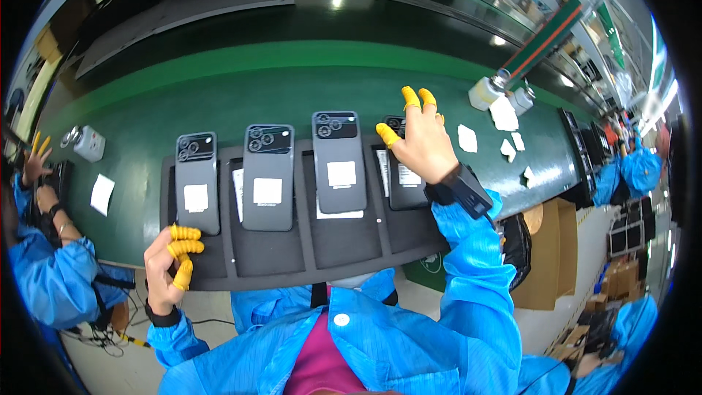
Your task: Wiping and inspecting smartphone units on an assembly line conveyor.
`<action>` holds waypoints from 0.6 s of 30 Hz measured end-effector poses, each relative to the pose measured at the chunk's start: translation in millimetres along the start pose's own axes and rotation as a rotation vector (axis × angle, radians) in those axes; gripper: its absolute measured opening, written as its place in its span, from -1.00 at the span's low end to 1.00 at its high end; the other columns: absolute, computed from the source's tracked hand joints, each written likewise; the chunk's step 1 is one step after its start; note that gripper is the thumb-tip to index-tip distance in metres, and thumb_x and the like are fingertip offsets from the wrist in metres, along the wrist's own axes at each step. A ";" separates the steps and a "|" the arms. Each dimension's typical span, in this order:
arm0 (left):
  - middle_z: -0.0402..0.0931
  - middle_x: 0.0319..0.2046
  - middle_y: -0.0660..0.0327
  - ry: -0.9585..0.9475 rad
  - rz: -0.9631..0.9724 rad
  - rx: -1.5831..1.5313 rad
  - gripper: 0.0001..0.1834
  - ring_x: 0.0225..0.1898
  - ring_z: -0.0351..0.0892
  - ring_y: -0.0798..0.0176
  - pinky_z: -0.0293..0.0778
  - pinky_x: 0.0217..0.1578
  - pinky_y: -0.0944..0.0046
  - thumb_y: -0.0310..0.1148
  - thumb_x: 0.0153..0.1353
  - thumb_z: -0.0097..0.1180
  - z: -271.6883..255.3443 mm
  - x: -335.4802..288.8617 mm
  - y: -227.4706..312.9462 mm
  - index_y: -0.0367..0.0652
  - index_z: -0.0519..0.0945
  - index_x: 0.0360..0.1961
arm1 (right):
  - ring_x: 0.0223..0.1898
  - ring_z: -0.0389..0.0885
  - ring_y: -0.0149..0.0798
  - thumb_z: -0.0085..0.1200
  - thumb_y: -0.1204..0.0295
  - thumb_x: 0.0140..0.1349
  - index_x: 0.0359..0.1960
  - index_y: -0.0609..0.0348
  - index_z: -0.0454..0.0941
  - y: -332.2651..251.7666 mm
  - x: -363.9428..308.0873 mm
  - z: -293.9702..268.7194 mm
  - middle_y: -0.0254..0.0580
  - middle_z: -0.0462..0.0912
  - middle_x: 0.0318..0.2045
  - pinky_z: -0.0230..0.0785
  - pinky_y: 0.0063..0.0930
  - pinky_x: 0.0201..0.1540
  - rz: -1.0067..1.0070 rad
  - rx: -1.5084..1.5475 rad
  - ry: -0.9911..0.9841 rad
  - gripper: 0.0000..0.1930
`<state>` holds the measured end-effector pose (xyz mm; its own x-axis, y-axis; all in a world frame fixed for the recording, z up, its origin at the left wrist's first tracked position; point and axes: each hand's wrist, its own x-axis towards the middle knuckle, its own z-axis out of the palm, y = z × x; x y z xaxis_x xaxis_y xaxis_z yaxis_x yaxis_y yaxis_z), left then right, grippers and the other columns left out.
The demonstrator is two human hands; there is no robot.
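A black foam tray (270, 267) with compartments lies along the near edge of the green bench. In it sit a first grey phone (196, 172) at the left, a second phone (269, 164), a third phone (341, 152) and a rightmost phone (406, 196), backs up, with white labels. My right hand (424, 143) hovers over the rightmost phone and hides part of it; its fingers are spread and hold nothing. At the tray's near left corner is my left hand (170, 263), fingers apart against the foam. Both hands wear yellow finger cots.
A white bottle (89, 143) and a white wipe (103, 194) lie left. Back right stand another bottle (485, 93) and several white scraps (466, 139). A co-worker's arm (55, 263) is at far left. Cardboard (545, 256) stands right, below the bench.
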<state>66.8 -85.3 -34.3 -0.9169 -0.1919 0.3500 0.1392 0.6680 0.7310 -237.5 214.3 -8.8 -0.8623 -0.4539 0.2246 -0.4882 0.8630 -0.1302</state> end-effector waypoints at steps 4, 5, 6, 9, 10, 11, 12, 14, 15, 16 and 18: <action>0.55 -0.16 -0.06 -0.052 -0.068 -0.092 -0.72 -0.26 0.56 0.07 0.44 -0.34 0.29 -0.63 -0.18 -0.06 -13.7 1.6 6.2 -0.35 0.60 -0.38 | -0.02 0.50 0.29 0.21 0.13 0.06 0.21 0.32 0.26 -8.3 13.8 14.9 0.33 0.27 0.15 0.46 -0.03 -0.03 0.126 -0.100 -0.077 -0.25; 0.55 -0.12 -0.04 0.013 -0.025 0.018 -0.72 -0.23 0.57 0.08 0.44 -0.33 0.30 -0.64 -0.15 -0.04 -18.2 4.0 4.4 -0.35 0.60 -0.35 | -0.01 0.50 0.29 0.22 0.16 0.05 0.21 0.32 0.26 -7.4 13.4 11.5 0.33 0.28 0.14 0.45 -0.03 -0.01 0.122 -0.064 -0.069 -0.26; 0.54 -0.08 -0.03 0.071 0.022 0.126 -0.72 -0.21 0.57 0.09 0.45 -0.33 0.31 -0.65 -0.12 -0.01 -23.3 9.6 1.7 -0.35 0.59 -0.32 | 0.00 0.49 0.29 0.22 0.18 0.03 0.21 0.33 0.25 -4.1 11.1 6.9 0.32 0.29 0.13 0.44 -0.03 0.00 0.126 -0.033 -0.060 -0.26; 0.50 -0.05 0.01 0.261 -0.014 0.464 -0.64 -0.16 0.52 0.06 0.43 -0.23 0.26 -0.61 0.00 0.07 -38.9 33.5 8.6 -0.30 0.55 -0.10 | 0.09 0.38 0.26 0.26 0.33 -0.01 0.19 0.35 0.27 11.7 -11.0 -1.9 0.31 0.30 0.12 0.32 -0.11 0.11 -0.064 0.061 0.258 -0.28; 0.49 -0.04 0.02 0.287 -0.016 0.580 -0.62 -0.14 0.51 0.04 0.43 -0.19 0.24 -0.56 0.05 0.11 -43.3 41.2 7.3 -0.29 0.52 -0.04 | 0.12 0.34 0.23 0.27 0.39 -0.03 0.19 0.35 0.27 12.0 -19.8 -9.8 0.30 0.31 0.12 0.27 -0.15 0.15 -0.157 0.096 0.347 -0.29; 0.47 -0.03 0.02 0.291 -0.042 0.633 -0.59 -0.12 0.50 -0.03 0.43 -0.17 0.22 -0.50 0.09 0.15 -43.0 50.1 9.6 -0.29 0.48 0.01 | 0.12 0.33 0.20 0.27 0.45 -0.05 0.20 0.35 0.27 7.1 -31.0 -20.3 0.26 0.33 0.10 0.25 -0.19 0.16 -0.153 0.203 0.359 -0.29; 0.45 0.00 -0.02 0.281 -0.099 0.668 -0.59 -0.09 0.50 -0.09 0.43 -0.14 0.18 -0.44 0.11 0.18 -43.2 58.6 3.9 -0.31 0.48 0.00 | 0.12 0.31 0.16 0.28 0.52 -0.06 0.21 0.35 0.27 0.8 -43.3 -35.2 0.23 0.34 0.09 0.22 -0.24 0.18 -0.143 0.310 0.371 -0.28; 0.48 -0.04 -0.11 0.257 -0.140 0.783 -0.57 -0.10 0.52 -0.15 0.47 -0.13 0.10 -0.30 0.16 0.19 -32.7 80.1 -4.0 -0.35 0.49 -0.01 | 0.08 0.36 -0.04 0.27 0.63 -0.10 0.25 0.30 0.24 -6.6 -65.5 -48.9 0.05 0.27 0.16 0.26 -0.23 0.22 -0.120 0.586 0.359 -0.23; 0.49 -0.07 -0.16 0.223 -0.210 0.822 -0.52 -0.11 0.53 -0.17 0.48 -0.14 0.06 -0.21 0.17 0.18 -23.0 92.4 -2.4 -0.38 0.48 -0.01 | 0.11 0.35 -0.05 0.28 0.63 -0.12 0.27 0.28 0.20 -6.5 -75.7 -49.6 0.01 0.24 0.19 0.24 -0.20 0.25 -0.136 0.639 0.383 -0.19; 0.51 -0.10 -0.20 0.188 -0.280 0.873 -0.45 -0.13 0.54 -0.20 0.49 -0.14 0.01 -0.12 0.18 0.18 -12.0 105.8 4.0 -0.40 0.48 0.00 | 0.14 0.34 -0.07 0.29 0.64 -0.13 0.29 0.27 0.17 -3.4 -83.4 -48.7 -0.03 0.21 0.22 0.23 -0.17 0.27 -0.151 0.703 0.408 -0.15; 0.55 -0.20 -0.24 0.113 -0.371 0.872 -0.28 -0.16 0.56 -0.26 0.51 -0.17 -0.06 0.10 0.16 0.14 7.6 126.8 4.1 -0.46 0.47 -0.01 | 0.17 0.32 -0.05 0.31 0.63 -0.16 0.31 0.25 0.13 -1.5 -96.2 -46.3 -0.05 0.20 0.23 0.20 -0.15 0.28 -0.178 0.757 0.417 -0.10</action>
<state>-51.7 -101.4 8.7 -0.7988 -0.5369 0.2715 -0.5227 0.8428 0.1287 -147.6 267.0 14.5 -0.7180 -0.3221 0.6171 -0.6961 0.3412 -0.6317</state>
